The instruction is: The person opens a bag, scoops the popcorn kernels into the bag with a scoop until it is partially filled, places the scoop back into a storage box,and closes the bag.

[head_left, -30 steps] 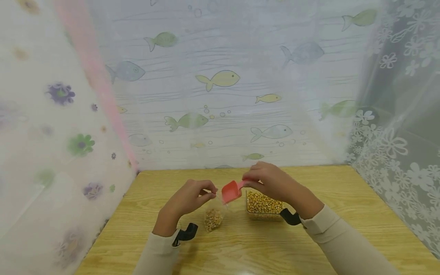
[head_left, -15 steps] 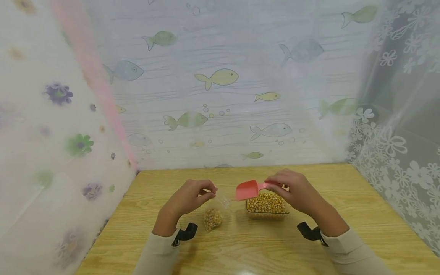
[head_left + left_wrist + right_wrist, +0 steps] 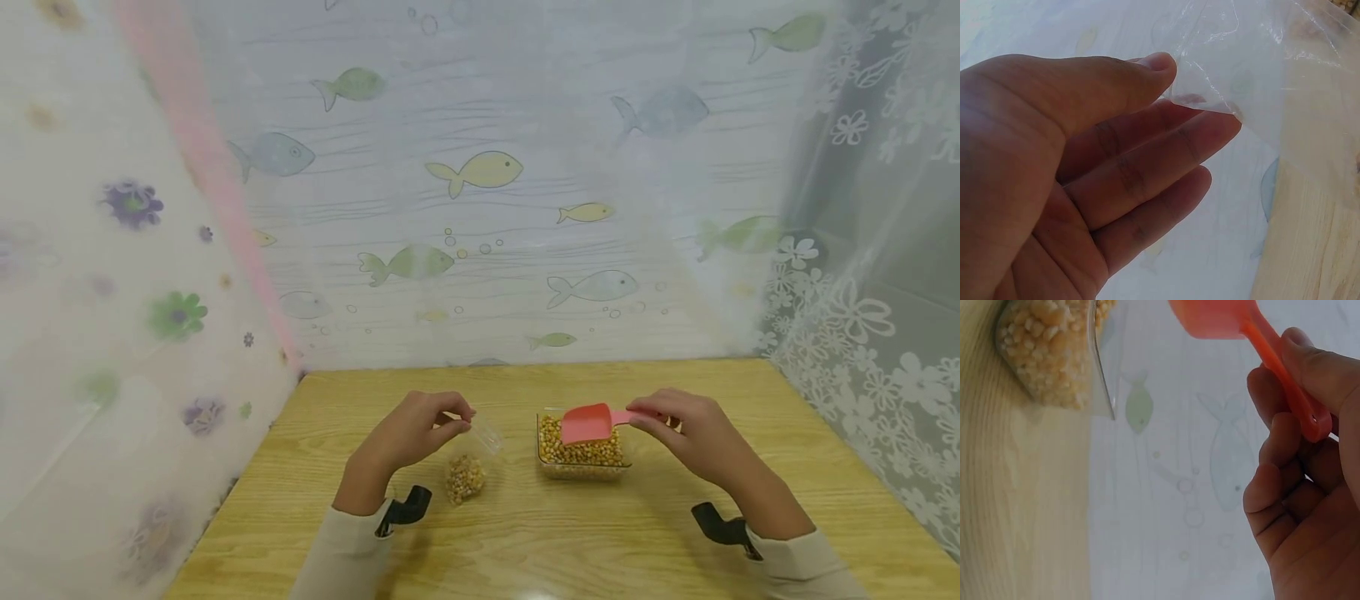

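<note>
My left hand (image 3: 423,429) pinches the top edge of a clear plastic bag (image 3: 1229,56) between thumb and fingers. Corn kernels (image 3: 465,478) fill the bag's lower part, which hangs low over the table or rests on it; I cannot tell which. In my right hand (image 3: 693,433) is a pink scoop (image 3: 587,423), its handle (image 3: 1285,381) pinched by thumb and fingers. The scoop's bowl is over a clear rectangular container (image 3: 585,472) of yellow corn kernels (image 3: 555,446), and no kernels show in it. The right wrist view cuts off part of the bowl.
Under everything lies a wood-grain table (image 3: 495,550). A curtain with fish prints (image 3: 480,250) rises behind its far edge. Flower-patterned sheets (image 3: 135,333) enclose the left and right sides. A black wrist mount (image 3: 411,505) sits on each forearm.
The right hand has carried the scoop rightward and down from beside the bag's mouth to over the container. My left hand stays in place, still holding the bag.
</note>
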Demonstrator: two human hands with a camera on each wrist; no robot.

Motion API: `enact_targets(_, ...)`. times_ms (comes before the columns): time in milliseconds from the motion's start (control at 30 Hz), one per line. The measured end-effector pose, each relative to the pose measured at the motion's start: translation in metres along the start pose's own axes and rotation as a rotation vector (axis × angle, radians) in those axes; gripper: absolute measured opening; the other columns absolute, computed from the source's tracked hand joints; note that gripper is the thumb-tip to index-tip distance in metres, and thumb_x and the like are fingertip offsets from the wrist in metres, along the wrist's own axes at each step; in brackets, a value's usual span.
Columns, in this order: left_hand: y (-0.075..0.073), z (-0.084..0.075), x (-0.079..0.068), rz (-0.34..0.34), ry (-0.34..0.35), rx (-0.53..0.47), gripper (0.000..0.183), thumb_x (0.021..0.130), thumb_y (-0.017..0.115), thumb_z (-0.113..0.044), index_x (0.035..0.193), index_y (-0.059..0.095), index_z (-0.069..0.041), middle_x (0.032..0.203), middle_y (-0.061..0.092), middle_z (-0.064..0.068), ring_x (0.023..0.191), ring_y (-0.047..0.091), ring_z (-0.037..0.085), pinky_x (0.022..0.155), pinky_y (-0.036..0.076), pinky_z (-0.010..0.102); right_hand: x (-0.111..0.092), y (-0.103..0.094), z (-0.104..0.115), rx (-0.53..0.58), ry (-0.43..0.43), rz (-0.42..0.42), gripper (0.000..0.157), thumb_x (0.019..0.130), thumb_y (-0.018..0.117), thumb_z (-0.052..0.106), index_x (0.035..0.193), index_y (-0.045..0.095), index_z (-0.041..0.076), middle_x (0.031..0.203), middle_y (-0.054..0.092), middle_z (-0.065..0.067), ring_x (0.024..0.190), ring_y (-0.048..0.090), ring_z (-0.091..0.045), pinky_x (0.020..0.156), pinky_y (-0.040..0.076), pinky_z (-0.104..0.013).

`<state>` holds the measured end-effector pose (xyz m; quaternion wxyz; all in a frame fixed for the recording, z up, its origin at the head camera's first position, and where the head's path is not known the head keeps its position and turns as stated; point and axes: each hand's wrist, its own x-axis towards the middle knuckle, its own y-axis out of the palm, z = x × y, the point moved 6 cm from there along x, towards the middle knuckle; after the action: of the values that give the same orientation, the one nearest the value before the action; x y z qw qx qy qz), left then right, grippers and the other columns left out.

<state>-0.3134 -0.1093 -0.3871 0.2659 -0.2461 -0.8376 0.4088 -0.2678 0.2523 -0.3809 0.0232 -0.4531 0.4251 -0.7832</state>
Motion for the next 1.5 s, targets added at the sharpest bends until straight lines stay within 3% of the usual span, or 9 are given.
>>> enact_targets(233,-0.001,0.000,-0.001,0.008,-0.013,-0.003,0.013,0.105,0.064,-0.020,0.113,0.071,-0.012,0.122,0.074,0.007,0.102,0.077,0.017,0.088,0.061,0.031,-0.004,-0.005,-0.007,-0.008,0.023,0.041,0.024,0.086,0.083,0.005,0.107,0.079,0.016,0.094,0.072,0.013,0.072,0.051,0.004,0.062,0.043,-0.012)
enact_targets(600,0.001,-0.001,0.000,-0.001,-0.017,0.013,0.009,0.104,0.065,-0.022,0.110,0.071,-0.018,0.119,0.074,0.001,0.102,0.076,0.014,0.087,0.061,0.030,-0.006,-0.011,-0.005,-0.067,0.016,0.133,0.020,0.085,0.084,0.007,0.102,0.079,0.017,0.091,0.070,0.014,0.076,0.056,0.005,0.061,0.052,-0.024)
enact_targets(1000,0.002,-0.002,0.000,-0.004,-0.026,0.010,0.008,0.104,0.066,-0.021,0.110,0.071,-0.019,0.118,0.074,0.000,0.101,0.076,0.013,0.087,0.061,0.030,-0.008,0.002,-0.007,-0.103,0.054,0.225,0.017,0.089,0.082,0.013,0.104,0.079,0.019,0.093,0.071,0.015,0.080,0.060,-0.001,0.064,0.052,-0.024)
enact_targets(1267,0.003,-0.001,0.003,0.003,-0.028,-0.006,0.011,0.104,0.066,-0.022,0.112,0.072,-0.016,0.118,0.074,0.000,0.102,0.076,0.014,0.087,0.061,0.031,-0.011,0.010,-0.013,-0.060,0.077,0.228,0.014,0.091,0.080,0.015,0.104,0.079,0.018,0.092,0.070,0.015,0.078,0.058,0.003,0.062,0.051,-0.023)
enact_targets(1500,0.003,0.002,0.001,0.005,-0.026,-0.015,0.008,0.104,0.066,-0.020,0.110,0.071,-0.021,0.119,0.074,0.001,0.103,0.076,0.013,0.088,0.061,0.028,-0.014,0.022,-0.018,-0.035,0.101,0.220,0.014,0.090,0.081,0.014,0.103,0.079,0.016,0.089,0.071,0.014,0.075,0.054,0.006,0.062,0.050,-0.022)
